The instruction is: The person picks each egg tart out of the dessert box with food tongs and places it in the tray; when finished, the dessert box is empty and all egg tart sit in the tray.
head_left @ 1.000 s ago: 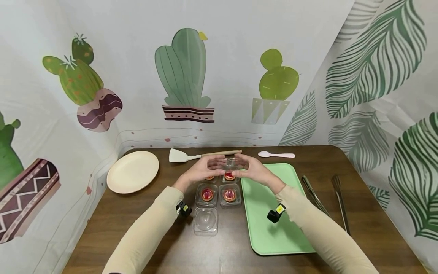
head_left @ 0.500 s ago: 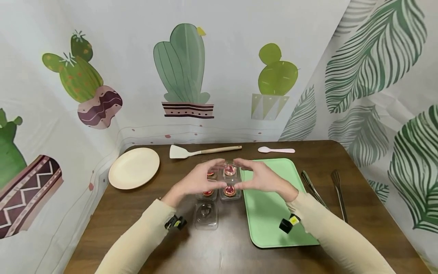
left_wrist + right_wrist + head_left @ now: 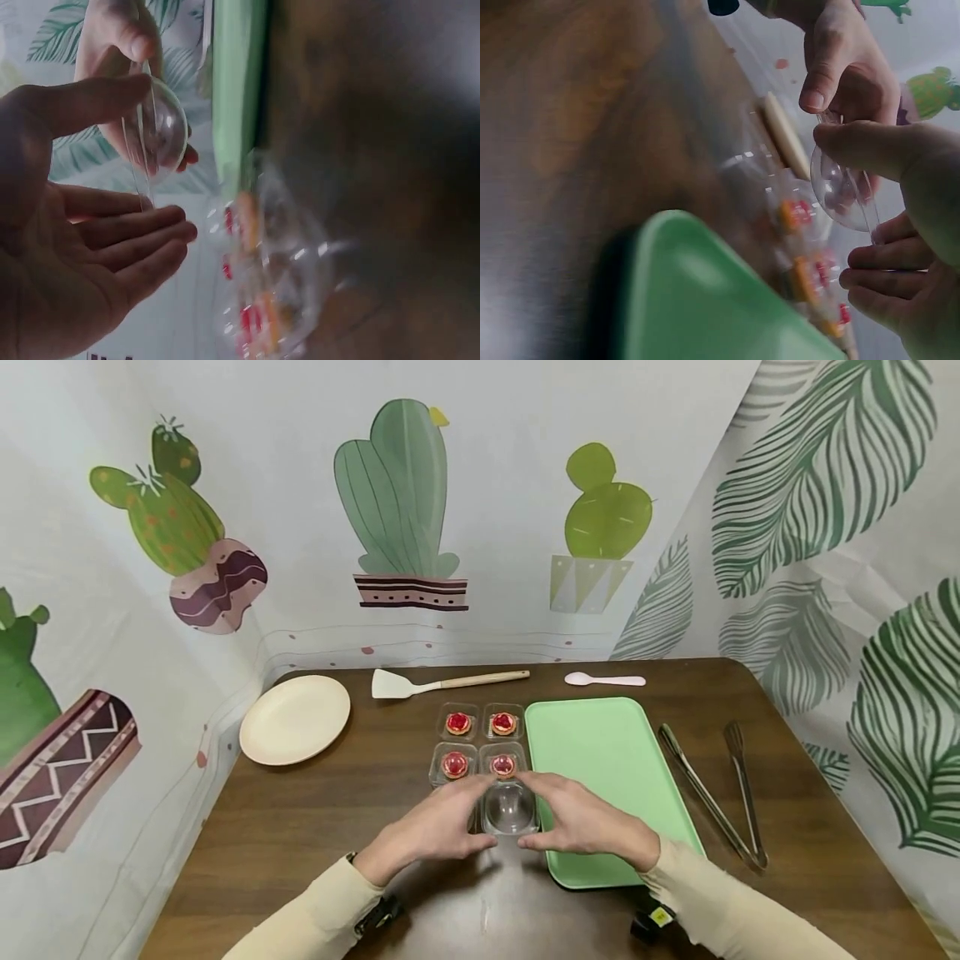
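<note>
Both my hands pinch a clear plastic domed lid [image 3: 510, 810] by its opposite edges, low at the table's middle front. My left hand [image 3: 435, 825] has it from the left and my right hand [image 3: 588, 822] from the right, thumbs on the near side. In the left wrist view the lid [image 3: 171, 133] bulges toward the table; the right wrist view shows the lid [image 3: 829, 187] likewise. Just beyond the hands are several red-topped tarts in clear square containers, one being the near right tart [image 3: 503, 765]. Another clear piece by my left hand is mostly hidden.
To the right is a green tray [image 3: 600, 735], partly under my right forearm. Tongs [image 3: 712, 802] lie beyond it. A cream plate [image 3: 295, 720] sits at the back left. Along the back edge are a white spatula [image 3: 393, 684] and a pink spoon [image 3: 607, 680].
Both hands have come toward me from over the back right tart container, bringing the clear domed lid along. The back tarts, earlier partly covered by the hands, are now in full view.
</note>
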Demonstrator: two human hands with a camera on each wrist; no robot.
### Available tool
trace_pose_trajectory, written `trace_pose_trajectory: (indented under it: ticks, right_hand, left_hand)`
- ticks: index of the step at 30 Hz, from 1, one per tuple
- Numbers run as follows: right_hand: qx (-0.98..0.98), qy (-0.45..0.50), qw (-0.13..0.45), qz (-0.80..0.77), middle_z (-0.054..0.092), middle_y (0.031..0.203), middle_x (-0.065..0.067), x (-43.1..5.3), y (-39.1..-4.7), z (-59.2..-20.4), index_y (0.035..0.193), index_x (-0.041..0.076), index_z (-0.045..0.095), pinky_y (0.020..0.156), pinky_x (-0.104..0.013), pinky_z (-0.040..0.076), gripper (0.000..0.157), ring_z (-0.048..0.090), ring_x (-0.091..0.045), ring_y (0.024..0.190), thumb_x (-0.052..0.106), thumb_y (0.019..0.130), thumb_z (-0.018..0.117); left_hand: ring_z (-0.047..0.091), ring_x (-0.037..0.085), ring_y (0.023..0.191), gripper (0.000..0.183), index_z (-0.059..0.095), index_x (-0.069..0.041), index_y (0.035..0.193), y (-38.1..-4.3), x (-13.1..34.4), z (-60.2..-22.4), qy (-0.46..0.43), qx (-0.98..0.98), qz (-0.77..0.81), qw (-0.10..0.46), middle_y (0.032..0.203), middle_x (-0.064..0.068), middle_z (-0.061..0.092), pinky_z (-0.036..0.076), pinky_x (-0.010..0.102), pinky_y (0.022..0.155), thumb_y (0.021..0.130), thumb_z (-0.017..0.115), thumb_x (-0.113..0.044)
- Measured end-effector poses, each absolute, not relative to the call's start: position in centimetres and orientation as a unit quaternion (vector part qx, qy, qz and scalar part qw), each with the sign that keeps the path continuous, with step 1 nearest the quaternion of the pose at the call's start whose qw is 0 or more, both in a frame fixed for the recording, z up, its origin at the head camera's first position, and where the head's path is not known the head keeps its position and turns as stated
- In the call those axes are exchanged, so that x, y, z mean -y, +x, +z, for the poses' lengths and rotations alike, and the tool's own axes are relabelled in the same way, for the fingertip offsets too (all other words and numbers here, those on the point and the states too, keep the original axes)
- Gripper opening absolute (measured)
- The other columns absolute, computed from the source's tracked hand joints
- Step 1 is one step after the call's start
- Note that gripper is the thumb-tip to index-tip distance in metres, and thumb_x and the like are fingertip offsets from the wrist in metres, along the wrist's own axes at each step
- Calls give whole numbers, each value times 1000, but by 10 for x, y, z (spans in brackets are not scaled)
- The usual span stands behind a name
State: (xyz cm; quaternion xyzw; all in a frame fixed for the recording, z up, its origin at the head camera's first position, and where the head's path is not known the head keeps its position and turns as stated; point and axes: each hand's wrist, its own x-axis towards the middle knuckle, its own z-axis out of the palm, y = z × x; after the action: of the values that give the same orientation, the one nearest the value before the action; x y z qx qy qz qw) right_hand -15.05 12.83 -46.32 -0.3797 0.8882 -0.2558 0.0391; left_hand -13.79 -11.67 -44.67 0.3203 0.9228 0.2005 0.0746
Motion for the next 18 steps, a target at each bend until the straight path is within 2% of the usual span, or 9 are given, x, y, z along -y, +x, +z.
trace_pose_trajectory:
  ticks: [7, 11, 18]
  right_hand:
    - [-889, -410, -1, -206, 57, 134, -20, -128, -144, -482, 138, -7, 47, 103, -41, 48, 91, 56, -31, 122, 45, 73, 82]
    - [-895, -412, -43, -165, 58, 130, -24, -125, -141, -489, 134, -10, 50, 102, -42, 49, 91, 57, -35, 119, 45, 70, 83]
    - [-905, -406, -77, -102, 58, 128, -26, -119, -134, -499, 131, -11, 52, 104, -43, 47, 86, 57, -37, 120, 47, 74, 79]
  left_hand:
    - [47, 32, 134, 87, 40, -2, 146, -128, 110, -463, 308, -940, 131, 68, 147, 16, 46, 38, 45, 112, 78, 77, -43]
    - [46, 35, 134, 88, 41, -1, 146, -127, 107, -468, 308, -945, 100, 57, 147, 18, 47, 36, 47, 113, 78, 77, -43]
    - [46, 35, 134, 88, 40, 0, 146, -125, 103, -478, 291, -953, 62, 64, 147, 19, 46, 35, 45, 114, 78, 77, -43]
